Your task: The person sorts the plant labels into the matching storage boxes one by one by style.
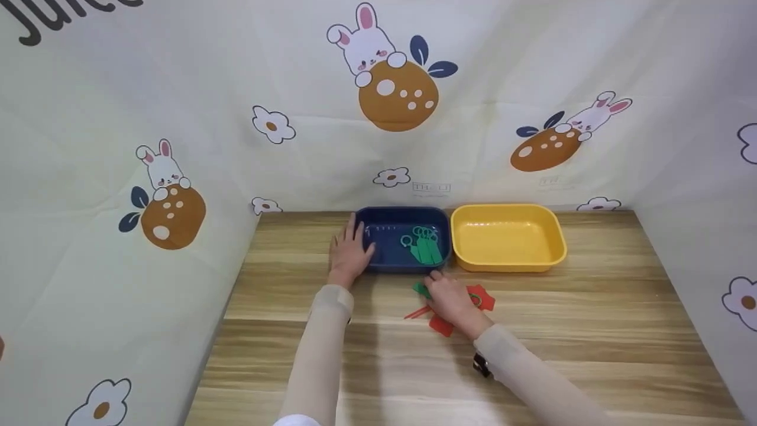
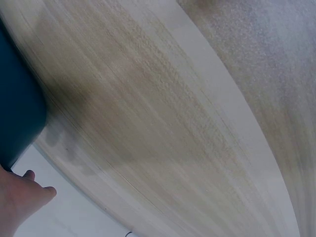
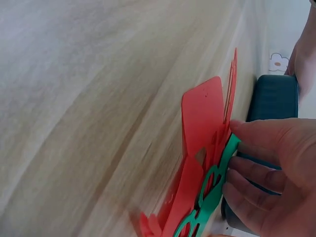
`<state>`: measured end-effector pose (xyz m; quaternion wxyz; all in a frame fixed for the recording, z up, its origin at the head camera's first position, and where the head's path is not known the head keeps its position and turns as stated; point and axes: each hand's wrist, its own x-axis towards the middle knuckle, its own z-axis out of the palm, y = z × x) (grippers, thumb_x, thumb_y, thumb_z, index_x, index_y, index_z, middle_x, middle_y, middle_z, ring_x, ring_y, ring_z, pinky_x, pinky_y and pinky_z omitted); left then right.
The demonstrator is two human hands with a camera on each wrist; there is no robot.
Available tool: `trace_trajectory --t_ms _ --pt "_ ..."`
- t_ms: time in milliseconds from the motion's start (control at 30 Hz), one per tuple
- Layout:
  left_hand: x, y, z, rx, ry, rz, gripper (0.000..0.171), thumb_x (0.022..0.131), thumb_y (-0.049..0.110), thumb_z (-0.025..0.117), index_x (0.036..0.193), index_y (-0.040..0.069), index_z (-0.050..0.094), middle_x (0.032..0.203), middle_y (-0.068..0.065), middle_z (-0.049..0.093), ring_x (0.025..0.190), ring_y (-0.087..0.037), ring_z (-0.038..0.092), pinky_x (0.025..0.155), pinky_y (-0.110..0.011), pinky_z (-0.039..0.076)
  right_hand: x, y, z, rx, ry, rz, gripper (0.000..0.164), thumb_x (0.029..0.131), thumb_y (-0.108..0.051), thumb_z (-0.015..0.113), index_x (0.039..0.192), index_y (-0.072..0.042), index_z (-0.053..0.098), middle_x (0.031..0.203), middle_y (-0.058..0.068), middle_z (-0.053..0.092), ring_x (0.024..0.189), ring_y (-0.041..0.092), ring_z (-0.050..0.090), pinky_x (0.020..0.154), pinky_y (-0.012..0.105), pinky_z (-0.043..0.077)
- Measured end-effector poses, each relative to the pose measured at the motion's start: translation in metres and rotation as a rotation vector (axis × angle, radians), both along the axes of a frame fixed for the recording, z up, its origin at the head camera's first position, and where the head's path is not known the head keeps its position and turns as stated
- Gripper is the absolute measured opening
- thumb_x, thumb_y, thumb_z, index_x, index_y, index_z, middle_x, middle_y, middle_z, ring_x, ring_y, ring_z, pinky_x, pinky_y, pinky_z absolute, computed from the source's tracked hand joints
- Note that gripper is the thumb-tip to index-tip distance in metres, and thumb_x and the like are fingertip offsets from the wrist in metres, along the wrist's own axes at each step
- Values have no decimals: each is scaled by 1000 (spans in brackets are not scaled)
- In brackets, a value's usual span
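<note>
My left hand (image 1: pixel 348 255) rests on the left rim of a dark blue plastic bin (image 1: pixel 383 251), fingers extended along its side. Inside the bin's right part lie several flat green plastic pieces (image 1: pixel 427 248) with ring ends. Just in front of the bin, my right hand (image 1: pixel 450 300) pinches another flat green plastic piece (image 3: pixel 213 193) between thumb and fingers, its looped part showing in the right wrist view. Under and beside that hand lie flat red plastic pieces (image 3: pixel 205 111), some broad and some thin. Only part of my left hand (image 2: pixel 22 200) shows in the left wrist view.
A yellow plastic bin (image 1: pixel 508 242) stands right of the blue one, close beside it. Both stand at the back of the wood-grain table (image 1: pixel 615 331), before a printed cloth backdrop (image 1: pixel 485 148) that also rises at the left and right.
</note>
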<state>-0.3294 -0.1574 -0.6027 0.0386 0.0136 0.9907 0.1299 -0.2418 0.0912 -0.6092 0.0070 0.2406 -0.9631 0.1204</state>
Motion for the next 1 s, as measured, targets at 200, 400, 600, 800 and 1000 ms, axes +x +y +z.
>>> trace_trajectory --t_ms 200,400,600,800,1000 --pt "1 0 1 2 -2 4 69 101 48 45 159 15 25 170 -3 2 153 -35 21 124 -56 19 -1 -3 -1 25 -20 -2 31 83 -12 78 111 -3 69 95 13 63 87 30 62 72 42 58" --pt "1 0 1 11 2 3 69 101 48 45 159 14 26 170 -4 2 153 -35 21 124 -56 19 0 -4 -3 6 24 1 22 85 -4 72 106 -4 69 91 12 64 82 28 65 68 40 58" --pt "1 0 1 7 8 2 68 101 48 45 158 14 28 170 -5 4 153 -35 22 123 -57 20 1 -5 -6 -4 37 -11 22 85 -5 72 106 -4 67 93 11 65 84 29 66 69 41 59" --pt "1 0 2 13 26 -7 68 102 47 46 158 13 29 170 -6 7 152 -36 24 122 -59 21 1 -6 -8 -6 53 -19 20 86 -5 70 105 -5 66 94 11 63 86 31 65 69 42 59" --pt "0 1 1 14 14 -2 68 101 48 45 158 14 28 170 -5 6 153 -34 23 123 -58 20 -1 -4 -7 -21 28 -13 24 83 -2 71 107 -4 69 93 11 62 84 28 63 69 41 58"
